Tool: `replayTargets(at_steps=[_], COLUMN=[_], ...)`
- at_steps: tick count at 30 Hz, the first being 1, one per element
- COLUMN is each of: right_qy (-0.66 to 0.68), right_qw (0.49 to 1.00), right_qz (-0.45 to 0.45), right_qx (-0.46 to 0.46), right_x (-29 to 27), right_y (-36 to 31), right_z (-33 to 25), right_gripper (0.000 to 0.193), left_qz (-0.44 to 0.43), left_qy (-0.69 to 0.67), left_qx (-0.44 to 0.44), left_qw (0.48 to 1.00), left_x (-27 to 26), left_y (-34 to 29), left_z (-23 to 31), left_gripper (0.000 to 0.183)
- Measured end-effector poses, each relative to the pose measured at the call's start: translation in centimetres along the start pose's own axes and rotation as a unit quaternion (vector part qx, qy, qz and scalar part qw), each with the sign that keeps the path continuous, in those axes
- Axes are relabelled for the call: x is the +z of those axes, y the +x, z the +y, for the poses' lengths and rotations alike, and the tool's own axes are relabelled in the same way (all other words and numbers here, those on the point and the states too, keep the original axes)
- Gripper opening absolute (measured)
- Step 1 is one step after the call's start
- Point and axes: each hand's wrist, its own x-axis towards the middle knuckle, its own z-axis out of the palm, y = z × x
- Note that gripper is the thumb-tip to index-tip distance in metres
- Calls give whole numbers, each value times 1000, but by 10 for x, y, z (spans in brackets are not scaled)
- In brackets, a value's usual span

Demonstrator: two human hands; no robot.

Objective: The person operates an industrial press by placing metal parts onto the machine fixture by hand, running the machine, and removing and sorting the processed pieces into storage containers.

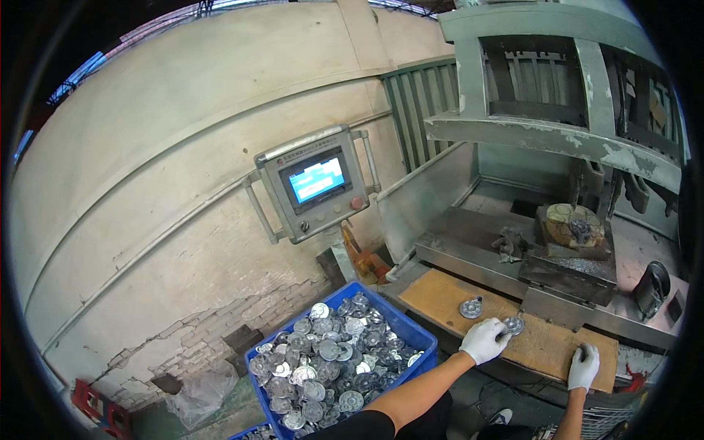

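Note:
My left hand (485, 342), in a white glove, pinches a round grey metal casting (515, 325) over the tan board (447, 288). A second round casting (471, 308), with a small tab on its rim, lies on the board just left of that hand. My right hand (584, 368), also gloved in white, rests at the board's near right edge with its fingers curled in. Whatever those fingers hold, if anything, is hidden. Left of my left forearm stands a blue crate (419, 334) heaped with similar shiny metal castings (330, 352).
Behind the board is a green press (513, 132) with a round-topped die block (576, 227) on its bed. A dark metal cup (651, 290) stands at the right. A control panel (315, 183) with a lit screen is at the left. Clear plastic sheeting (202, 396) lies beside the crate.

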Motion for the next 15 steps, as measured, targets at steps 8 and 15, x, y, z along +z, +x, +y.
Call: replayTargets(at_steps=[8,15], right_qy=[30,34], right_qw=[999,999], right_qz=[-26,-19], right_qx=[11,26], right_x=[4,5], right_y=[1,5], right_z=[6,12], right_gripper=[13,15], left_qz=[10,15], left_qy=[-23,-20], left_qx=[-4,-5], left_qw=[1000,1000], left_x=[-1,-5], left_y=[-1,1], left_z=[-1,0], left_gripper=[17,16])
